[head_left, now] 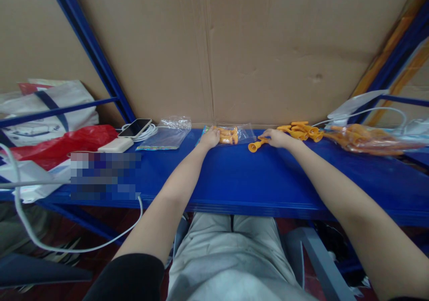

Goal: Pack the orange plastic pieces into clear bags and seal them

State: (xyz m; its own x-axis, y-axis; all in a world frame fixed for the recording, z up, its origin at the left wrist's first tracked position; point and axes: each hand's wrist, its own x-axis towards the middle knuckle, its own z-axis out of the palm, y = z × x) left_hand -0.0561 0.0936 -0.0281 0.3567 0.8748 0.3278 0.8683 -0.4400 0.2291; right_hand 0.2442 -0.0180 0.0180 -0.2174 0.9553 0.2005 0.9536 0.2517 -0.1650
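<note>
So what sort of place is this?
Likely a workshop or storeroom work area, though little of the room shows: a blue metal bench in a rack-like frame, a large cardboard sheet behind it, and loose yellow plastic pieces near clear plastic bags.

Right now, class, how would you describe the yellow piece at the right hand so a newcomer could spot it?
On the blue table, find the right hand. The yellow piece is at its fingers, flared end leftward. Its neighbours lie in bags or the pile; this one sits apart from both.
</note>
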